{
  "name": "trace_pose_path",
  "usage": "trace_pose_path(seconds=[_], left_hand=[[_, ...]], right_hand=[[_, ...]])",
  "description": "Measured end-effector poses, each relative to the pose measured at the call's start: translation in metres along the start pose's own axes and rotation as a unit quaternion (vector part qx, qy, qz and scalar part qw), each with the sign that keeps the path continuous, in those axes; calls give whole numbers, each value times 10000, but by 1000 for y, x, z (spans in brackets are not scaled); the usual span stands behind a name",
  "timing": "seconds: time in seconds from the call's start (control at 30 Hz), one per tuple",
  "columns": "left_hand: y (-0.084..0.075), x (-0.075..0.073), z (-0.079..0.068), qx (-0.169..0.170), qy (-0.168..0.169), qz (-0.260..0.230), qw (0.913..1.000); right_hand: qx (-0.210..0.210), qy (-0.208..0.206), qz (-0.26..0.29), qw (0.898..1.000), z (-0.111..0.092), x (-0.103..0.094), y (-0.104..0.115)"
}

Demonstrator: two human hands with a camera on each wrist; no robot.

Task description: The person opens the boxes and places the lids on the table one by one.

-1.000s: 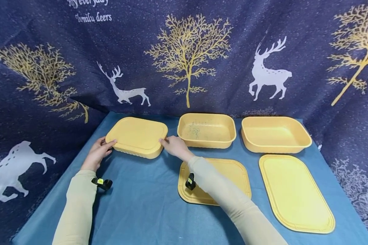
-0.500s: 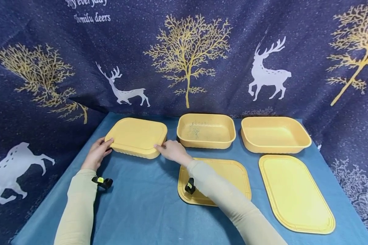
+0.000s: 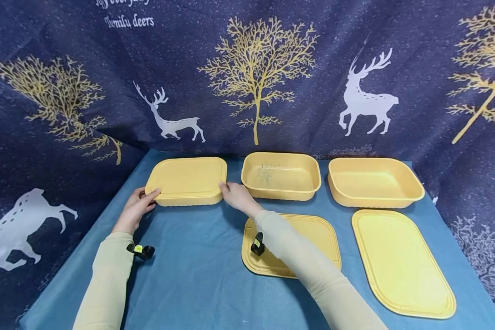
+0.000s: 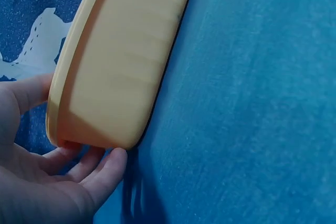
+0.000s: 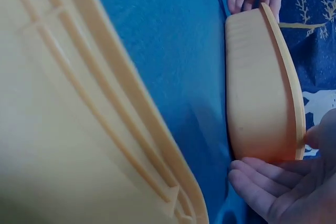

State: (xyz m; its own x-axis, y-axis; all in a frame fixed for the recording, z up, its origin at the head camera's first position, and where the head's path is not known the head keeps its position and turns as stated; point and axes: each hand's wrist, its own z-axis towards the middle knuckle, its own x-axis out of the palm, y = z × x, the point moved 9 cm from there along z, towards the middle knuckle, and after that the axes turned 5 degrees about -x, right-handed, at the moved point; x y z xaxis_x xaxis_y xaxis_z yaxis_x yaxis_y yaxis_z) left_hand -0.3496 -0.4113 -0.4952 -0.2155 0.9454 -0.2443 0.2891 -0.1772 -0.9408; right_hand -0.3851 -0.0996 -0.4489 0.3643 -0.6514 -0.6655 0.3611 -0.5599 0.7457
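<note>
A yellow lidded food container [image 3: 186, 176] sits at the back left of the blue table, its lid on top. My left hand [image 3: 134, 210] holds its left end, thumb on the lid's edge and fingers below the rim against the side wall [image 4: 113, 77]. At the opposite end my right hand [image 3: 240, 199] grips the front right corner. In the right wrist view, the right fingers [image 5: 260, 179] lie along the container's lower side and the thumb meets the lid's edge. What is inside the container is hidden.
Two uncovered yellow containers, one in the middle [image 3: 280, 176] and one at the right [image 3: 375, 181], stand along the back. A flat yellow lid [image 3: 313, 238] lies under my right forearm. Another lid [image 3: 404, 261] lies at the right. A patterned cloth [image 3: 297, 114] hangs behind.
The lidded container has turned: its right end has swung back, so its front side now runs level with the table's back edge. Both hands have stayed on it.
</note>
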Motion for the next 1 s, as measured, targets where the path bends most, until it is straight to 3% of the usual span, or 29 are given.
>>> trace_pose_path(seconds=[0.17, 0.3, 0.63, 1.0], left_hand=[[-20, 12, -22, -170, 300, 170, 9993], [-25, 18, -26, -205, 377, 66, 9991], [-28, 22, -15, -225, 238, -163, 9993], [-24, 22, -3, -233, -98, -219, 9994]], right_hand=[[108, 16, 2, 9999, -2, 3, 0], [88, -87, -3, 9999, 0, 1, 1], [131, -260, 16, 9996, 20, -1, -6], [214, -271, 204, 9992, 26, -7, -7]])
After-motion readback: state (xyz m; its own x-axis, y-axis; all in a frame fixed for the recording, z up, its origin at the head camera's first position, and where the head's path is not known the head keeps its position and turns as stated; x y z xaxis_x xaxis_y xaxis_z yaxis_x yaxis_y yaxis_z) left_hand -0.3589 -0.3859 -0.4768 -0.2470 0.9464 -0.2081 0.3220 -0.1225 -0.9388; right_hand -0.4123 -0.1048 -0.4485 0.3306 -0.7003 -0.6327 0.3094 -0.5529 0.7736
